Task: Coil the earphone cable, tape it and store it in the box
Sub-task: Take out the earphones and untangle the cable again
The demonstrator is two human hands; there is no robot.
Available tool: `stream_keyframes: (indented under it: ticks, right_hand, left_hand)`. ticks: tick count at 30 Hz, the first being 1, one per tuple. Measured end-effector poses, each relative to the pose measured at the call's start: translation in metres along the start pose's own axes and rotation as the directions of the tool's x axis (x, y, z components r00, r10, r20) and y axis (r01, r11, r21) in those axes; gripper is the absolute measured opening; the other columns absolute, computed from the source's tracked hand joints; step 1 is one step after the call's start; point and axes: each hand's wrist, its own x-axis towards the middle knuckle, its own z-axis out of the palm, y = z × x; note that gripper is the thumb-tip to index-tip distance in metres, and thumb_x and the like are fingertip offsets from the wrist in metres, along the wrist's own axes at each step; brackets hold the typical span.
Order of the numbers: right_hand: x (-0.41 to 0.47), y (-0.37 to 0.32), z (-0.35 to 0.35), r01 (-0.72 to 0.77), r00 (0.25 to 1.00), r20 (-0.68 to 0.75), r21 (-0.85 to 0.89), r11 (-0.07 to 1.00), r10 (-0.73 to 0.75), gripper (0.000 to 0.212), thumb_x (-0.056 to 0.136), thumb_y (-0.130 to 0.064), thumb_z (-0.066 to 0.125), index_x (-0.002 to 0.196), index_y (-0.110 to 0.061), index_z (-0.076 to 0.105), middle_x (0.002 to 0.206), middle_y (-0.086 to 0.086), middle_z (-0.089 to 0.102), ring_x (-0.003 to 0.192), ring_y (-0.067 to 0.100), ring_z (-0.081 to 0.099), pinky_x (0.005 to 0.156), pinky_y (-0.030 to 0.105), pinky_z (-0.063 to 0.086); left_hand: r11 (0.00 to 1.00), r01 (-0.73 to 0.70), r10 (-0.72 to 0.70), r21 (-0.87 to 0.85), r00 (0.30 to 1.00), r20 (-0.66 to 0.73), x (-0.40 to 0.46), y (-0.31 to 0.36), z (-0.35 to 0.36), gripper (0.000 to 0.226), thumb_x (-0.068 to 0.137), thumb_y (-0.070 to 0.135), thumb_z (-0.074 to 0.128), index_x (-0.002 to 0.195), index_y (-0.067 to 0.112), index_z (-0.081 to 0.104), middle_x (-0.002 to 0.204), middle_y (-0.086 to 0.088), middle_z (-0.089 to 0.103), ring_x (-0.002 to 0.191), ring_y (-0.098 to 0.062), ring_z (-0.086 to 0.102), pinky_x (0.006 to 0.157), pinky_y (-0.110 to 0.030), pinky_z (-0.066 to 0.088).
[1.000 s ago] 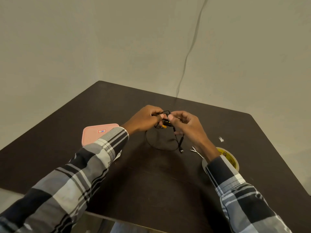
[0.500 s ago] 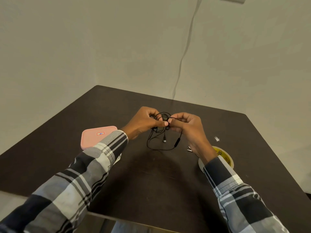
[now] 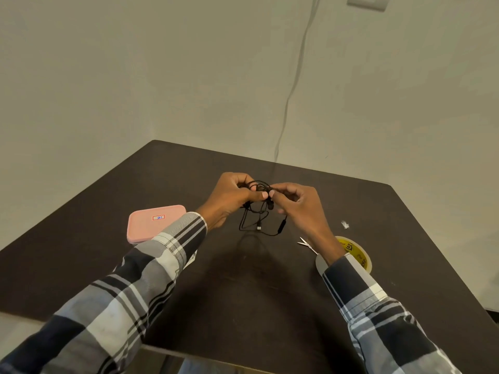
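Head view shows both hands raised a little above the dark table [image 3: 270, 292], thumbs nearly meeting. Left hand [image 3: 232, 197] has its fingers curled round a bunch of loops of the black earphone cable [image 3: 259, 209], thumb pressed on top. Right hand [image 3: 297, 203] pinches the same bunch between thumb and forefinger, its other fingers loosely bent below. From the bunch, loose cable hangs down between the wrists: a loop, a short end with a small plug pointing downward, and a strand bearing an inline remote by the right wrist; whether the lowest loop touches the table I cannot tell. Both forearms wear plaid sleeves [image 3: 151, 268] in grey, white and dark blue. Left of the left sleeve, a flat pink box [image 3: 151, 222] with a small label on its lid lies closed on the table, partly hidden by the cuff. Beside the right wrist small scissors [image 3: 305, 242] lie with their tips showing, and just past them a roll of tape [image 3: 353, 252] with a yellow core sits on the table, half covered by the right sleeve. A white scrap [image 3: 345, 225] lies farther off, beyond the roll
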Motion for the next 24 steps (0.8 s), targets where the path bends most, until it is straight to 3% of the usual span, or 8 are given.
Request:
stream_keyframes:
  ticks: [3, 5, 8, 11, 15, 19, 22, 24]
  right_hand:
    - [-0.001, -0.001, 0.002, 0.016, 1.0, 0.01, -0.016, 1.0, -0.016, 0.01, 0.09, -0.018, 0.072, 0.093, -0.024, 0.079, 0.083, -0.005, 0.076, 0.068, 0.004, 0.065, 0.068, 0.033, 0.055]
    - [-0.002, -0.002, 0.002, -0.005, 1.0, 0.029, 0.017, 1.0, 0.005, 0.012, 0.091, -0.016, 0.071, 0.092, -0.025, 0.079, 0.08, 0.004, 0.076, 0.067, 0.011, 0.065, 0.066, 0.033, 0.054]
    - [-0.004, -0.006, -0.003, -0.121, 0.991, 0.073, 0.189, 0.975, 0.109, 0.013, 0.095, -0.013, 0.067, 0.101, -0.009, 0.078, 0.083, 0.017, 0.076, 0.069, 0.016, 0.069, 0.063, 0.024, 0.054]
    - [-0.005, -0.011, -0.011, -0.23, 0.973, 0.108, 0.365, 0.902, 0.204, 0.018, 0.097, -0.014, 0.063, 0.104, -0.002, 0.074, 0.086, 0.018, 0.075, 0.073, 0.02, 0.071, 0.067, 0.029, 0.059]
    - [0.002, -0.011, -0.018, -0.277, 0.955, 0.029, 0.437, 0.856, 0.295, 0.017, 0.1, -0.013, 0.058, 0.104, -0.005, 0.072, 0.083, 0.013, 0.077, 0.072, 0.02, 0.073, 0.07, 0.035, 0.061]
    - [0.003, -0.005, -0.021, -0.333, 0.932, 0.012, 0.417, 0.846, 0.361, 0.019, 0.098, -0.002, 0.054, 0.109, -0.002, 0.07, 0.084, 0.014, 0.076, 0.069, 0.02, 0.071, 0.065, 0.034, 0.061]
    - [0.003, -0.001, -0.017, -0.387, 0.91, 0.029, 0.417, 0.823, 0.413, 0.024, 0.096, 0.006, 0.05, 0.112, 0.002, 0.067, 0.093, 0.016, 0.075, 0.073, 0.021, 0.072, 0.068, 0.033, 0.061]
    - [0.004, 0.004, -0.014, -0.392, 0.898, 0.003, 0.459, 0.797, 0.44, 0.027, 0.096, 0.01, 0.045, 0.113, 0.003, 0.065, 0.099, 0.017, 0.074, 0.078, 0.023, 0.072, 0.073, 0.033, 0.062]
  left_hand:
    - [0.999, 0.031, -0.033, -0.038, 0.998, -0.047, -0.001, 0.001, 0.002, 0.012, 0.075, -0.006, 0.076, 0.078, 0.003, 0.068, 0.074, -0.005, 0.067, 0.065, -0.007, 0.061, 0.056, -0.012, 0.048]
    - [0.998, 0.048, -0.051, -0.048, 0.996, -0.067, -0.001, 0.0, 0.002, 0.018, 0.075, -0.009, 0.072, 0.073, 0.008, 0.067, 0.072, -0.004, 0.068, 0.061, -0.006, 0.058, 0.05, -0.01, 0.044]
    - [0.994, 0.081, -0.086, -0.077, 0.995, -0.055, 0.0, -0.002, -0.001, 0.011, 0.076, -0.008, 0.072, 0.084, 0.0, 0.07, 0.085, -0.01, 0.074, 0.07, -0.011, 0.062, 0.051, -0.011, 0.045]
    - [0.982, 0.118, -0.126, -0.147, 0.991, -0.043, 0.0, -0.005, -0.005, 0.009, 0.081, 0.002, 0.075, 0.085, 0.003, 0.067, 0.079, -0.008, 0.071, 0.066, -0.012, 0.065, 0.052, -0.015, 0.049]
    - [0.955, 0.22, -0.214, -0.198, 0.976, 0.05, 0.001, -0.011, -0.009, 0.019, 0.091, 0.023, 0.071, 0.1, 0.009, 0.062, 0.103, -0.018, 0.074, 0.082, -0.023, 0.075, 0.071, -0.039, 0.062]
    - [0.939, 0.296, -0.279, -0.176, 0.953, 0.117, 0.001, -0.016, -0.014, 0.041, 0.089, 0.038, 0.071, 0.117, 0.01, 0.06, 0.107, -0.012, 0.075, 0.087, -0.023, 0.074, 0.073, -0.038, 0.061]
    - [0.931, 0.312, -0.289, -0.188, 0.947, 0.141, 0.002, -0.02, -0.018, 0.05, 0.083, 0.026, 0.078, 0.125, 0.014, 0.054, 0.109, -0.009, 0.074, 0.094, -0.02, 0.072, 0.074, -0.034, 0.058]
    - [0.955, 0.284, -0.275, -0.086, 0.956, 0.103, 0.002, -0.022, -0.019, 0.055, 0.08, 0.008, 0.08, 0.127, 0.013, 0.053, 0.114, -0.01, 0.07, 0.099, -0.022, 0.07, 0.069, -0.027, 0.056]
